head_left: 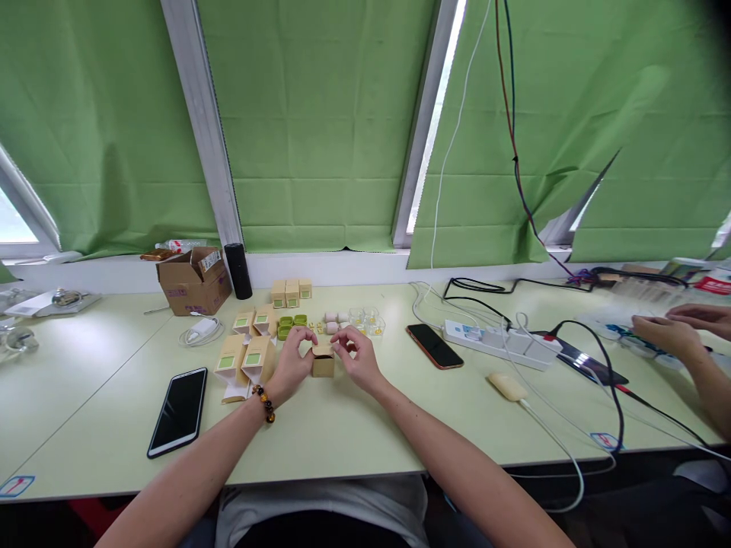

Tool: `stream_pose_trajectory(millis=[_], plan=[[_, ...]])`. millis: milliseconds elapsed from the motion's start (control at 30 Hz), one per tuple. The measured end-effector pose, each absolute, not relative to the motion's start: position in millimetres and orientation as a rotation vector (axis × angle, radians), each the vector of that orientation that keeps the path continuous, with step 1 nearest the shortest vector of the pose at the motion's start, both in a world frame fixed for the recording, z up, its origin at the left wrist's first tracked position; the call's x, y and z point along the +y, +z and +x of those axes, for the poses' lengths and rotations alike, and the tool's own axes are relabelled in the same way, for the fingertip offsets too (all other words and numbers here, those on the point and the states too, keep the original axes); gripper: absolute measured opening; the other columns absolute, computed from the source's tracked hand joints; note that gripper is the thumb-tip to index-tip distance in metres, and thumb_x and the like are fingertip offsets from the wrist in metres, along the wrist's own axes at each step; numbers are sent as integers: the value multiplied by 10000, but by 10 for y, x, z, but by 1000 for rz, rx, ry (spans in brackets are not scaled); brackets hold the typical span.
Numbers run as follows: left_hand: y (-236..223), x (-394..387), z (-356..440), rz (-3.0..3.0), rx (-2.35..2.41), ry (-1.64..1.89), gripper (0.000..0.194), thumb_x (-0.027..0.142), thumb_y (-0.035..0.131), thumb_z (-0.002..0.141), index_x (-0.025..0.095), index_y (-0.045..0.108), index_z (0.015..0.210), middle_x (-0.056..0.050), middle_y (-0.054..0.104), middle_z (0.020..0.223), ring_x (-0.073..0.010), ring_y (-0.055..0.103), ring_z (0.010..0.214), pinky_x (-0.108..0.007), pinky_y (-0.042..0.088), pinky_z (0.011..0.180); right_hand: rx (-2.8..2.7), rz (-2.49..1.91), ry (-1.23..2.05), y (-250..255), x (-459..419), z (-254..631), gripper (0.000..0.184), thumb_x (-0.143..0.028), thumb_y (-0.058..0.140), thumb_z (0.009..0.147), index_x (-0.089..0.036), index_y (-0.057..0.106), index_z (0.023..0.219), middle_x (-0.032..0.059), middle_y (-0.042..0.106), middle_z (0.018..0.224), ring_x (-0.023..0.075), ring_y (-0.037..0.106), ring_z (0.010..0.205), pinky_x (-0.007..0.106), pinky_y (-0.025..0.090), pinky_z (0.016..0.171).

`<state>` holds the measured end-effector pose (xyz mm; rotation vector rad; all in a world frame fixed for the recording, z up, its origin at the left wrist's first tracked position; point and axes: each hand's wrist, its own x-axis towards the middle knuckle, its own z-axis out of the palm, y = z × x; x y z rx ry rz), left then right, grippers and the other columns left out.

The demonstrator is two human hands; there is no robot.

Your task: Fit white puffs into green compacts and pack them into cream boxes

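A small tan cardboard box (323, 367) stands on the table between my hands, its top edge partly covered by my fingers. My left hand (295, 359) is closed at the box's upper left, thumb and forefinger pinching there. From the upper right, my right hand (359, 359) pinches at the same edge. Flattened tan cartons (258, 358) with green labels lie left of my left hand. Behind the box are green lids or cups (285, 327), pale pink cylinders (331, 327) and clear small jars (371, 320). Finished-looking small boxes (285, 293) stand at the back.
A white-framed phone (178, 411) lies at left, a second phone (434, 346) right of centre. A power strip (502, 342) with cables crosses the right side, near a cream mouse-shaped device (507, 386). A brown carton (194, 281) and black cylinder (238, 271) stand behind. Another person's hands (668, 335) work at far right.
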<state>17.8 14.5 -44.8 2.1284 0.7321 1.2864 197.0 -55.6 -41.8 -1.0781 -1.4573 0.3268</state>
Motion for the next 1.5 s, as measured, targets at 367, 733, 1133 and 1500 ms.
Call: stream_pose_trajectory(millis=[367, 733, 1133, 1500], plan=[[-294, 99, 48, 2205, 605, 1310, 200, 86, 553, 844, 215, 663, 950, -77, 600, 1133, -250, 592, 1157, -422, 464, 1057, -1583, -1094, 170, -473, -538, 1992, 21, -223, 634, 857, -224, 639, 837, -22, 512, 700, 153, 491, 651, 278, 397, 607], [-281, 48, 41, 2463, 692, 1249, 142, 106, 629, 820, 218, 671, 897, -79, 614, 1140, -271, 580, 1146, -457, 442, 1040, -1739, -1067, -51, -491, -556, 1981, 85, -195, 570, 900, -225, 604, 829, -14, 522, 677, 155, 480, 628, 278, 378, 607], [-273, 3, 33, 2518, 665, 1249, 148, 83, 592, 801, 216, 649, 830, -73, 638, 1156, -259, 586, 1148, -459, 437, 1038, -1774, -1042, -73, -544, -539, 2002, 93, -159, 573, 851, -224, 607, 794, -1, 581, 688, 148, 501, 606, 272, 378, 584], [-358, 97, 66, 2469, 757, 1249, 281, 27, 528, 723, 231, 720, 700, -45, 700, 1167, -253, 599, 1092, -497, 457, 1048, -1901, -1389, 136, -433, -625, 2032, 67, -219, 566, 833, -235, 629, 849, -12, 606, 633, 169, 542, 602, 280, 382, 638]])
